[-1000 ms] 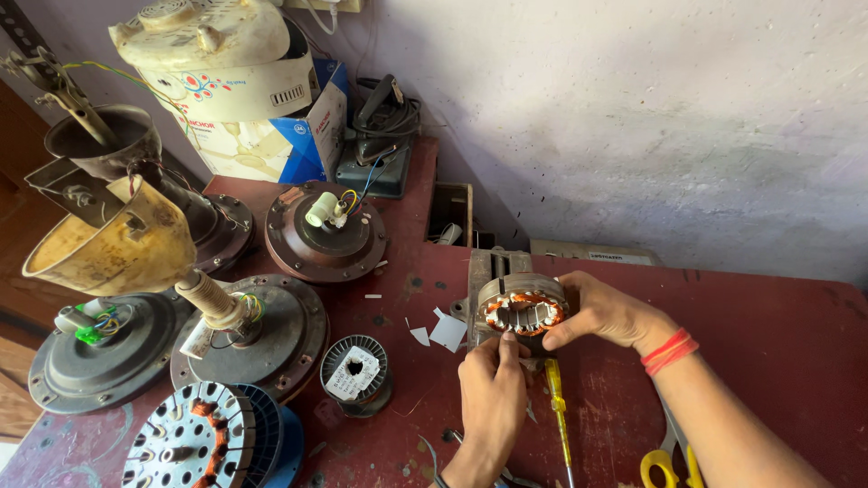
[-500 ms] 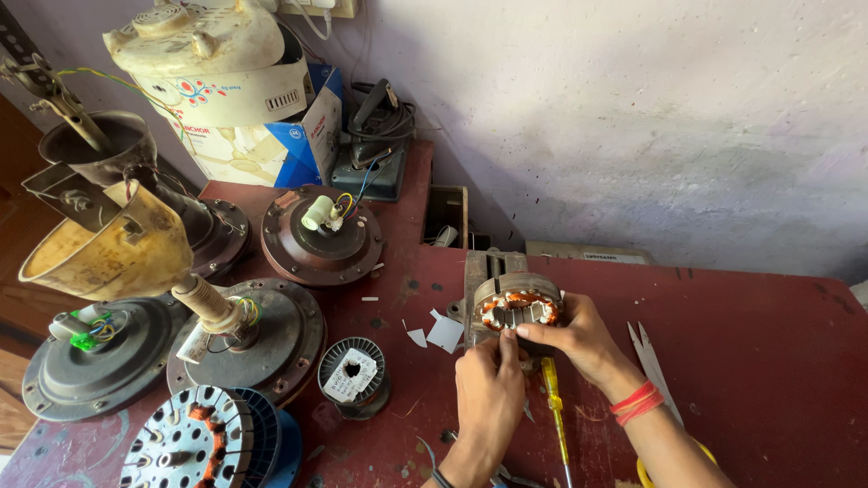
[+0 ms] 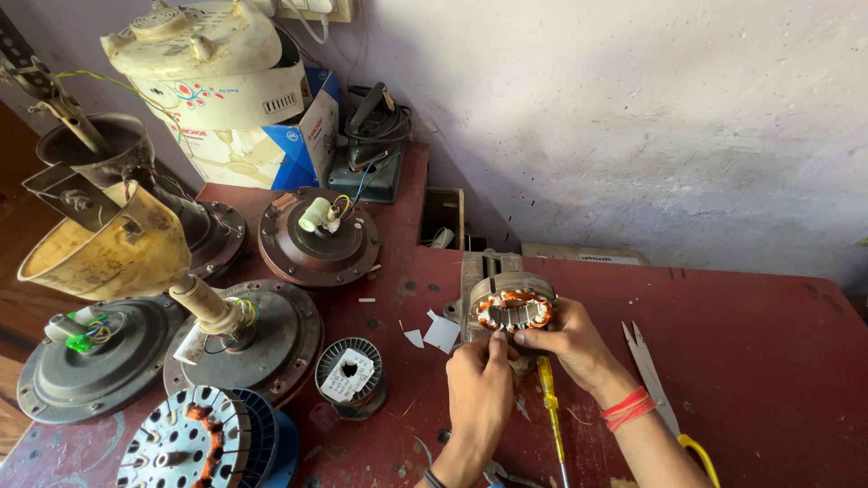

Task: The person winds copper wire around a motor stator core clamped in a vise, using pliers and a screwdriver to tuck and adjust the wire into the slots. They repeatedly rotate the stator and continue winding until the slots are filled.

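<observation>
Copper windings show orange around the stator [image 3: 514,310], a small ring-shaped motor core that we see sitting on a metal vise [image 3: 493,276] on the red desk [image 3: 768,361]. Our hands cover its near rim, so we cannot make out how it rests there.

We see the left hand [image 3: 479,384] curled closed, its fingertips pinching at the near edge of the stator; anything small between them is hidden. The right hand [image 3: 570,343] is wrapped around the stator's right side, fingers bent and gripping it, a red band on the wrist.

Just below the right hand, between the two forearms, lies a yellow-handled screwdriver [image 3: 550,407], its tip cut off at the bottom edge. To the right of that hand lie scissors [image 3: 653,375] with yellow handles, partly cut off. Left of the left hand lie white paper scraps [image 3: 440,333], then a spool of wire [image 3: 351,372], and farther left several round fan motor housings [image 3: 316,237], some of them cropped by the frame.
</observation>
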